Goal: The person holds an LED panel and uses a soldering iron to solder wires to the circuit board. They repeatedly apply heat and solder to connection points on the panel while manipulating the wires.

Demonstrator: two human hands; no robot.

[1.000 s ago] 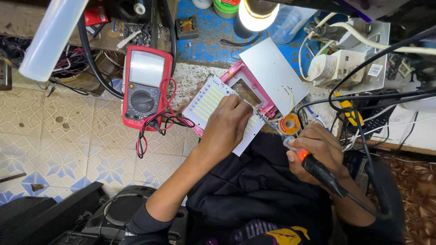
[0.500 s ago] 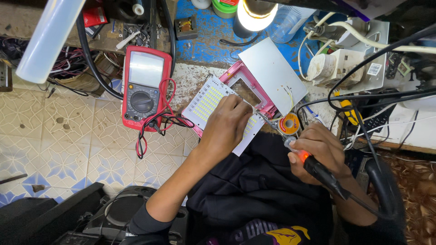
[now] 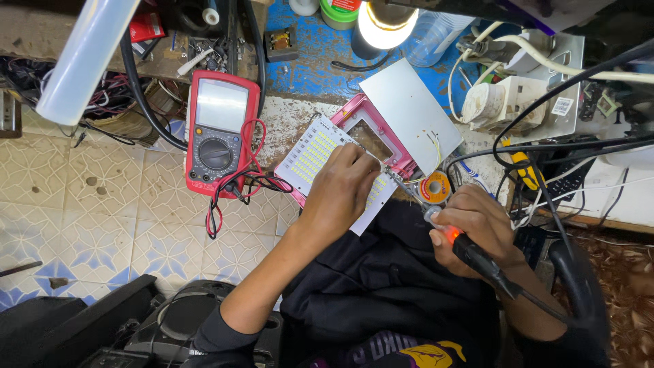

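Note:
My left hand (image 3: 340, 187) rests on a white LED panel board (image 3: 310, 153) and pinches a thin wire at the board's right edge. The board lies on a pink frame (image 3: 368, 112) at the bench edge. My right hand (image 3: 470, 225) grips a soldering iron (image 3: 477, 255) with a black handle and a glowing orange light; its tip points up-left toward the board's right edge. A small reel of solder (image 3: 434, 185) sits just above my right hand. A grey metal plate (image 3: 409, 112) lies behind the frame.
A red multimeter (image 3: 219, 129) with red and black leads lies left of the board. A lit lamp (image 3: 385, 24) shines at the top. Cables, a white socket block (image 3: 507, 102) and clutter fill the right side. Patterned floor tiles (image 3: 88, 204) lie to the left, a black speaker (image 3: 184, 327) below.
Both hands stay in nearly the same place; my left hand's fingers have shifted slightly on the board's right edge. The soldering iron stays put.

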